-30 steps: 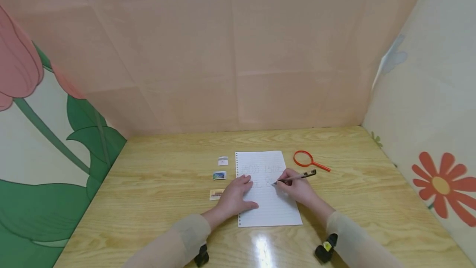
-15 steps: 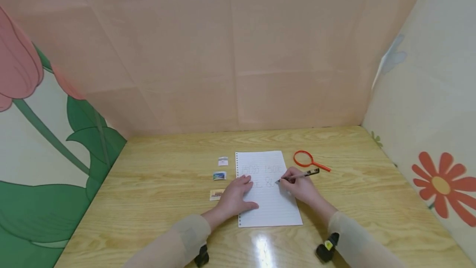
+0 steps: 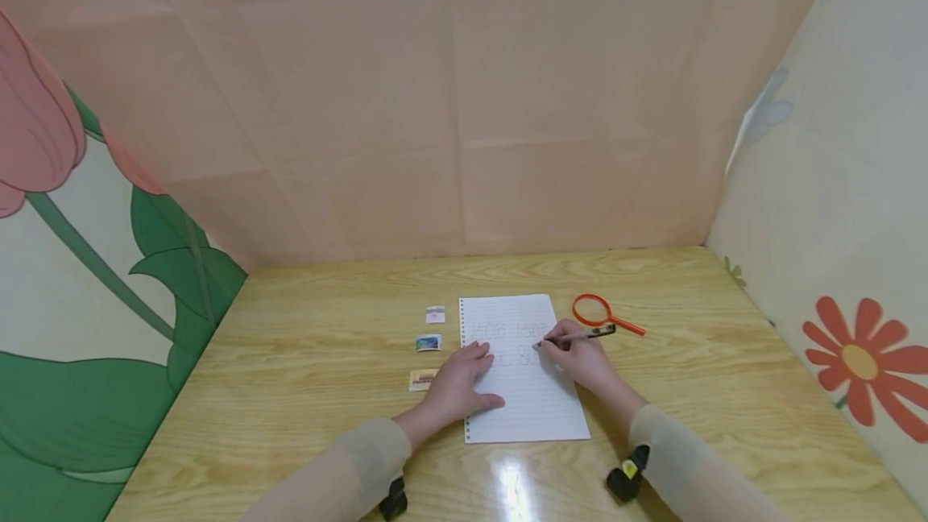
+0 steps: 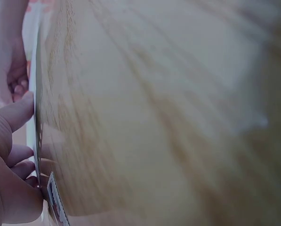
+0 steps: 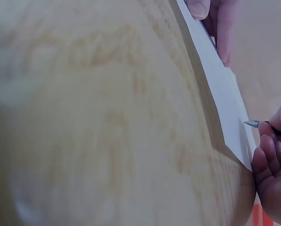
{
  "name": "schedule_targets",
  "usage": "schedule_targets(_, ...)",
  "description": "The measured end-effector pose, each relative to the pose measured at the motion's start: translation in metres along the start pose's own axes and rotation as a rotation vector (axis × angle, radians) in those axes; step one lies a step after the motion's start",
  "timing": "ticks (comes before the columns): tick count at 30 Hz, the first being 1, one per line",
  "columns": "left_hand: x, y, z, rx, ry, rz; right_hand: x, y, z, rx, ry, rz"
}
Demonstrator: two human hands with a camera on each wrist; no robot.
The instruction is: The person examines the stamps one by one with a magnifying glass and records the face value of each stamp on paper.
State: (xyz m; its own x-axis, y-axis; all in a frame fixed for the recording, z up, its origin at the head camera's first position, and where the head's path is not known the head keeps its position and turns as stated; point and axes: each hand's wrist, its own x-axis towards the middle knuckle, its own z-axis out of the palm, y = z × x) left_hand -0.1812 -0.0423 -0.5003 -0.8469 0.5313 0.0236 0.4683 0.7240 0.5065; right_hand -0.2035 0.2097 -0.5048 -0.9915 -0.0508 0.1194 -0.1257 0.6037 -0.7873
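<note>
A lined, hole-punched sheet of paper [image 3: 532, 417] lies on the table with faint handwritten figures in two rows on its upper half. My right hand [image 3: 582, 358] pinches a pen [image 3: 590, 333], its tip at the second row of writing. In the right wrist view the metal pen tip [image 5: 251, 124] is close to the paper; whether it touches cannot be made out. My left hand [image 3: 458, 383] rests on the paper's left side with its fingers extended. Beside it lies a yellowish stamp [image 3: 421, 380], partly covered by the hand.
Further back, left of the paper, are a blue-green stamp [image 3: 428, 342] and a pale stamp [image 3: 435, 314]. A red magnifying glass [image 3: 607, 314] lies right of the paper. Walls of printed cloth stand behind and at both sides of the wooden table [image 3: 312, 361].
The right hand has shifted slightly with the pen, first right, then back left and up. The second row of figures has grown. My left hand stays in place.
</note>
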Motion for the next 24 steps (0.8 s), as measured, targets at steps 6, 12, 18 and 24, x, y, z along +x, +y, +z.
schedule_targets(6,0.001,0.001,0.0,-0.001,-0.004,-0.001,-0.001,-0.002,0.001,-0.005,-0.005,-0.018)
schedule_targets(12,0.001,0.0,0.001,-0.005,-0.006,-0.006,-0.002,0.003,-0.001,0.056,-0.022,-0.01)
schedule_targets(18,0.001,-0.001,0.002,0.005,-0.003,-0.012,-0.006,0.01,-0.007,0.085,0.036,0.029)
schedule_targets(24,0.001,-0.001,0.002,-0.003,0.003,-0.017,-0.007,0.01,-0.01,0.074,0.05,0.042)
